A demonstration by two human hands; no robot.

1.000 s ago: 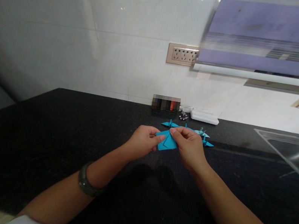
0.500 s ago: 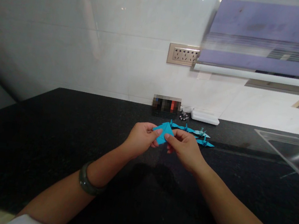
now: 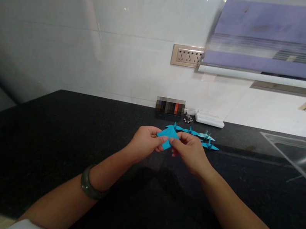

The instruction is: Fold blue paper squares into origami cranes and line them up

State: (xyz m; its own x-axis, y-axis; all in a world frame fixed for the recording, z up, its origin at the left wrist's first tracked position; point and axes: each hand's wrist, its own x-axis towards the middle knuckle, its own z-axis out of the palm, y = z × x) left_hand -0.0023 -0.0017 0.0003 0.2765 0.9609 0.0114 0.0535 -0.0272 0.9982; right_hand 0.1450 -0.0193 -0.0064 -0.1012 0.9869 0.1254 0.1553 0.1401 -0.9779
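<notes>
Blue paper (image 3: 169, 131) clamped in fingers of left hand (image 3: 145, 141), right hand (image 3: 191, 151); likely mid-fold, layers unclear; next crease needs aligned edges.

I have a black, glossy countertop (image 3: 65, 131) in front of me, with a long white case (image 3: 210, 120) lying near its back edge. Just left of that case I see a small beaded loop (image 3: 187, 119); farther left, a dark box (image 3: 169, 108), partly blurred. Closer to me than the case sit blue folded-paper cranes (image 3: 209, 146). Well to its right, a steel sink (image 3: 284, 153) is set in.
</notes>
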